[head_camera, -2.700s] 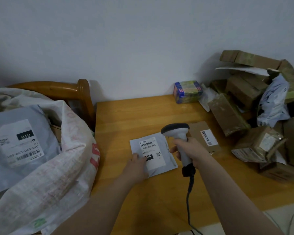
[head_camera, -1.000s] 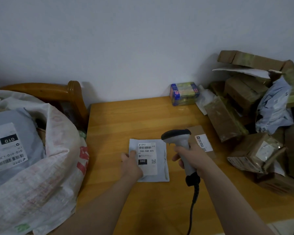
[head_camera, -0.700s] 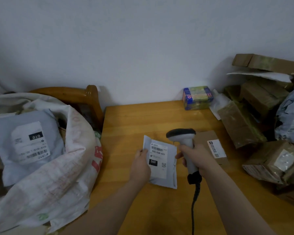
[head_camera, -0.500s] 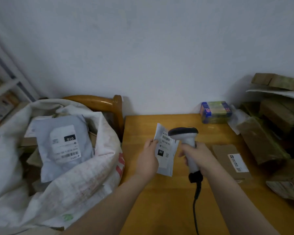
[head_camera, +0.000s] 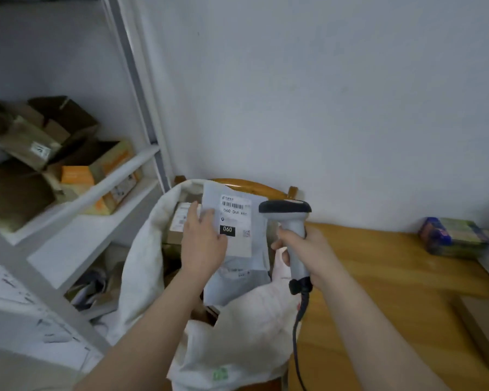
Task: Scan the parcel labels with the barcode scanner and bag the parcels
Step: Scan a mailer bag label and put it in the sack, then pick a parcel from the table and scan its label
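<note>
Fingers of left hand [head_camera: 203, 244]: they lie fairly straight over the left edge of the grey parcel [head_camera: 259, 230], thumb on its label [head_camera: 236, 213]. I cannot tell whether they pinch it or merely rest on it.
Fingers of right hand [head_camera: 308, 249]: clenched round the handle of the barcode scanner [head_camera: 291, 221], which I hold upright just off the bench's [head_camera: 393, 277] left edge.
Parcel position: in the mouth of the white sack [head_camera: 147, 241], which stands beside the bench's left edge. It is label up and lies across a larger grey mailer [head_camera: 237, 286].
Handling: I judge it a thin poly mailer that is light, floppy and slick, so it would sag and slide if pinched at one corner. A hold along one edge, thumb above and fingers below, looks safest to me. Nothing suggests it is fragile.
In the way: the scanner's cable [head_camera: 297, 334] hangs by the sack's near rim and could snag. A cardboard box [head_camera: 178, 221] crowds the sack's far side.
Around: a wooden chair back [head_camera: 251, 184] stands behind the sack. A brown box [head_camera: 480, 328] sits farther right on the bench, and a colourful packet [head_camera: 452, 235] lies by its far edge. A shelf [head_camera: 96, 190] of cartons stands to the left.
</note>
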